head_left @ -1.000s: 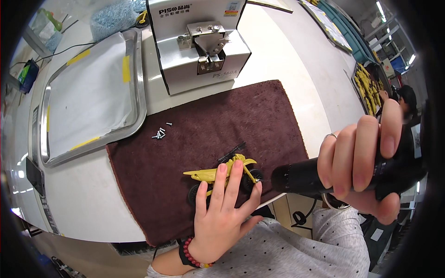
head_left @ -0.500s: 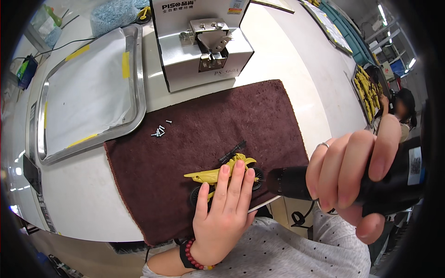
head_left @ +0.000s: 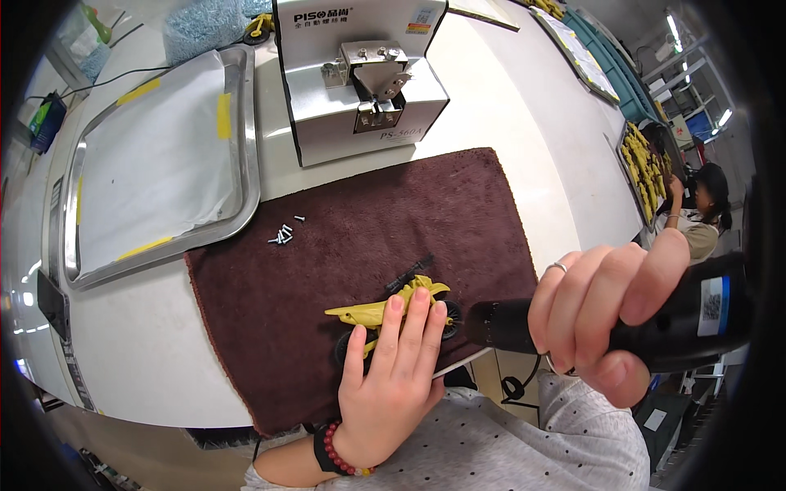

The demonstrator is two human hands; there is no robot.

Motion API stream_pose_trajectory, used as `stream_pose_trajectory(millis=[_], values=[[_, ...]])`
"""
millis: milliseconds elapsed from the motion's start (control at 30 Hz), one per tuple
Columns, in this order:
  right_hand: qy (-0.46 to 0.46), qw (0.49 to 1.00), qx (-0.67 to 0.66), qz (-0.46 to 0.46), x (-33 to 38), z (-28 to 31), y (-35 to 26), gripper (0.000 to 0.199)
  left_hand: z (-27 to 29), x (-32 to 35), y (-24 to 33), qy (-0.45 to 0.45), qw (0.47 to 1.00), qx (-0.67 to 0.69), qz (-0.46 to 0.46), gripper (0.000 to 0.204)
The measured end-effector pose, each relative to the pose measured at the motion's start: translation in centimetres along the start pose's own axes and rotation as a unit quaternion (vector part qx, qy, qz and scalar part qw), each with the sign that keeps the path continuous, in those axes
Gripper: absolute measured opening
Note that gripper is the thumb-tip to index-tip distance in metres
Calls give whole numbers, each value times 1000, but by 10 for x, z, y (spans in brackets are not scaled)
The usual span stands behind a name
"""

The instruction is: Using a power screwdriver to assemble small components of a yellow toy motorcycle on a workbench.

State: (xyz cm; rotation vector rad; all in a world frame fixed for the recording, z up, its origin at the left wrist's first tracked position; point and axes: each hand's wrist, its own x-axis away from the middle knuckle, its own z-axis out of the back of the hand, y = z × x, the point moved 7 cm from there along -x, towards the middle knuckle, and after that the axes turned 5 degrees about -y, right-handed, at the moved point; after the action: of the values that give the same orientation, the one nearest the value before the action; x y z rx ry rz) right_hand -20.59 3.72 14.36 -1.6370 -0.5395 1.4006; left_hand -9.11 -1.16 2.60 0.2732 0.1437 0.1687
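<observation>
A yellow and black toy motorcycle [head_left: 360,313] lies on its side on a dark brown cloth [head_left: 270,335]. Flat across its lower part rests my left hand [head_left: 393,368], fingers stretched out and spread, the thumb mostly hidden. My right hand [head_left: 598,311] is wrapped round a thick black electric screwdriver [head_left: 679,327]. Its narrower nose points left toward the toy's right-hand wheel [head_left: 450,319]; whether the two touch I cannot tell. Above the toy a thin black part [head_left: 409,274] shows beside the yellow body. Several small silver screws [head_left: 282,235] lie loose on the cloth.
A grey metal screw feeder [head_left: 360,106] stands behind the cloth. To the left sits a metal tray [head_left: 251,147] lined with white paper and yellow tape. A clear bag of bluish pieces [head_left: 201,33] is farther back. At far right, a person [head_left: 708,204] reaches toward a tray of yellow parts.
My right hand and the screwdriver have shifted slightly left, bringing the nose a little nearer the toy. My left hand stays in place on the motorcycle.
</observation>
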Motion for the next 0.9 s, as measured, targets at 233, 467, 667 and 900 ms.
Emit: stream_pose_trajectory(millis=[233,467,667,900], values=[[-56,993,-88,49,-1,7,-5,54,0,1,-5,-1,1000,15,4,79],[102,987,-80,99,-25,53,-37,43,0,5,-5,43,998,35,29,81],[50,991,-55,110,-86,52,-13,25,0,3,-7,16,999,4,36,80],[306,943,-58,116,-119,35,4,20,-2,3,-9,1,999,-1,37,84]])
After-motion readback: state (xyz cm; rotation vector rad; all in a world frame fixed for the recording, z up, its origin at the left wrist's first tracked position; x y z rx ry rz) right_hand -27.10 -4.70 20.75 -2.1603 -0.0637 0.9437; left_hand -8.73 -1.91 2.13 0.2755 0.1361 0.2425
